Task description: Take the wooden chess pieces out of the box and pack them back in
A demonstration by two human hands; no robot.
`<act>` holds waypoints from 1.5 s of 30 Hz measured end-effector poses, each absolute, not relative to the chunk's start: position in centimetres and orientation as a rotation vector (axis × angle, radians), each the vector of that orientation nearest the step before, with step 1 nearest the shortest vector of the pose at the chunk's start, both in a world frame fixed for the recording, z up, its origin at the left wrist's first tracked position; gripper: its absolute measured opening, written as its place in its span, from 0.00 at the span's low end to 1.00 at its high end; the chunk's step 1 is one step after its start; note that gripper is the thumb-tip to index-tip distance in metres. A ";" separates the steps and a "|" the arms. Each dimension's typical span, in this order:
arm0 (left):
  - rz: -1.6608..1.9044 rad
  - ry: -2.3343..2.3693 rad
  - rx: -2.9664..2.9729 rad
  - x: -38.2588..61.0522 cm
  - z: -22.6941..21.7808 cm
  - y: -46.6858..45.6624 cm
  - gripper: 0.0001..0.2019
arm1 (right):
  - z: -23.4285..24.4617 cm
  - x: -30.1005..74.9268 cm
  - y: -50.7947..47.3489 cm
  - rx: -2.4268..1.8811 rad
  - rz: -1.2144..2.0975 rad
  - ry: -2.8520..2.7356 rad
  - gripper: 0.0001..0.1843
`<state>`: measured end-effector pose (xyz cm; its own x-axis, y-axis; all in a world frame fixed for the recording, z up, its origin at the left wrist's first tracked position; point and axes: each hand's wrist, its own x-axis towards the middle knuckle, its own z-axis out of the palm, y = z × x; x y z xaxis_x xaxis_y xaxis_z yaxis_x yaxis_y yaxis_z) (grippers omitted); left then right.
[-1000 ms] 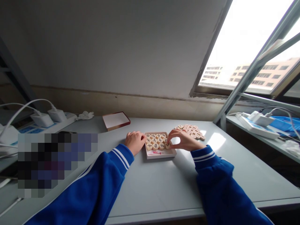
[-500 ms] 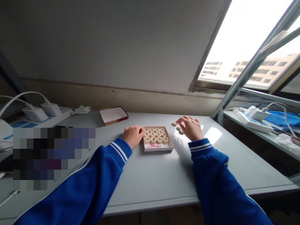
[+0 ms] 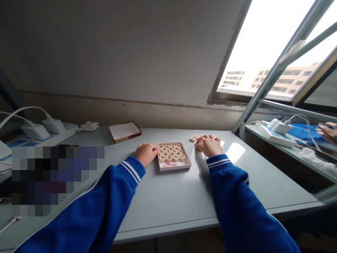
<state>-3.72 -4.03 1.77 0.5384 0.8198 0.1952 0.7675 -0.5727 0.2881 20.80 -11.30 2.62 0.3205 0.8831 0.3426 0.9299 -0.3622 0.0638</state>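
An open shallow box (image 3: 174, 168) lies on the table, with rows of round Chinese chess pieces (image 3: 169, 152) inside and a small clear packet with red marks (image 3: 170, 164) along its near side. My left hand (image 3: 146, 154) has its fingers curled against the box's left wall, the thumb side on the rim. To the right of the box, my right hand (image 3: 211, 146) is closed over a chess piece (image 3: 199, 143) at its fingertips. Several loose pieces (image 3: 193, 139) lie just beyond that hand, which partly covers them.
The box lid (image 3: 125, 131) rests inside up at the back left. Power strips with white chargers stand left (image 3: 54, 125) and on the right shelf (image 3: 280, 127). Another person's hand (image 3: 328, 133) shows at the far right. A metal frame post (image 3: 259, 89) rises at the table's right corner.
My right hand has lowered and a chess piece now shows at its fingertips. My left hand stays at the box. Another person's hand shows more at the right, and the view has shifted slightly.
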 end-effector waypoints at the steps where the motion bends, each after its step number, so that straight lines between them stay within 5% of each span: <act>1: 0.458 1.351 2.591 -3.7 1.8 -4.0 0.22 | 2.7 20.7 -11.3 -2.425 -0.470 -1.695 0.09; 12: 0.503 1.381 2.591 -3.6 1.2 -3.9 0.20 | 3.2 20.8 -11.5 -2.400 -0.390 -1.728 0.07; 19: 0.509 1.393 2.587 -3.6 1.2 -3.9 0.20 | 4.0 15.7 -11.4 -1.468 0.194 -2.071 0.12; 25: 0.484 1.386 2.593 -3.6 1.2 -3.9 0.20 | 2.9 11.3 -11.8 -1.288 0.435 -2.261 0.12; 38: 0.482 1.393 2.620 -3.6 1.3 -4.0 0.20 | 3.8 11.6 -12.2 -1.329 0.187 -2.436 0.10; 45: 0.334 1.357 2.641 -3.9 2.3 -4.3 0.24 | 3.6 19.5 -12.6 -2.076 -0.380 -2.046 0.09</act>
<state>-3.85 -4.28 2.31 0.5648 0.8154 0.1270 0.7812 -0.5779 0.2363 19.54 -12.56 3.62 0.0080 0.9471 0.3208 0.9991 -0.0206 0.0359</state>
